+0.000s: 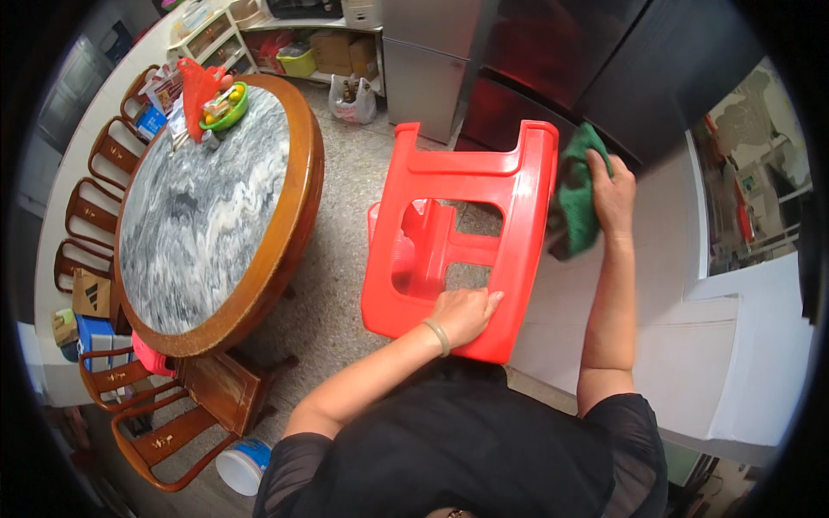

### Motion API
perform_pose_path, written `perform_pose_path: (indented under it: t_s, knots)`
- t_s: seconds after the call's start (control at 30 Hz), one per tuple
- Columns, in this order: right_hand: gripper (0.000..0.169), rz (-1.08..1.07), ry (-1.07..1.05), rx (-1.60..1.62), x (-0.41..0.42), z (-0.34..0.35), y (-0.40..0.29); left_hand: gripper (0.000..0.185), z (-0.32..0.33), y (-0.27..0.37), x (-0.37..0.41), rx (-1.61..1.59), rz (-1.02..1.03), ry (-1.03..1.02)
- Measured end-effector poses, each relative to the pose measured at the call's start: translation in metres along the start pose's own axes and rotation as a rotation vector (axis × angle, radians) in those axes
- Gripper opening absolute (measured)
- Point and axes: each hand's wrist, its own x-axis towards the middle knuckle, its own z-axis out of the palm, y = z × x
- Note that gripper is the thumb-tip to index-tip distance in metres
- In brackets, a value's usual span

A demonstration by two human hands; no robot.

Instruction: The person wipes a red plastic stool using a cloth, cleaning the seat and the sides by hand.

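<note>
In front of my body a red plastic stool (pixel 528 213) is held on its side, one cut-out face turned up towards me. Through the opening its inner surfaces and the floor show. My left hand (pixel 463 316), with a pale bangle at the wrist, grips the stool's near bar beside the opening. Just off the stool's right side, my right hand (pixel 614 194) clutches a green cloth (pixel 578 201) that hangs down from the fingers, its lower part slightly blurred. Whether the cloth touches the stool's edge I cannot tell.
To the left stands a round marble-topped table (pixel 201 226) bearing a green fruit basket (pixel 227 120) and a red plastic bag (pixel 197 90). Wooden chairs (pixel 171 440) surround it. Refrigerators (pixel 424 84) and a bag of bottles (pixel 353 100) are ahead; a white tiled wall (pixel 654 304) runs along the right.
</note>
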Motion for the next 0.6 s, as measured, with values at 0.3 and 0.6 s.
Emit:
perform_pose_path:
  t_s: [0.3, 0.6]
  knots:
    - [0.021, -0.801, -0.592, -0.619, -0.056, 0.115, -0.029, 0.046, 0.014, 0.016, -0.002, 0.073, 0.079, 0.044]
    - [0.019, -0.359, -1.046, -0.772, -0.025, 0.042, -0.071, 0.048, -0.004, 0.008, -0.015, 0.044, 0.067, 0.012]
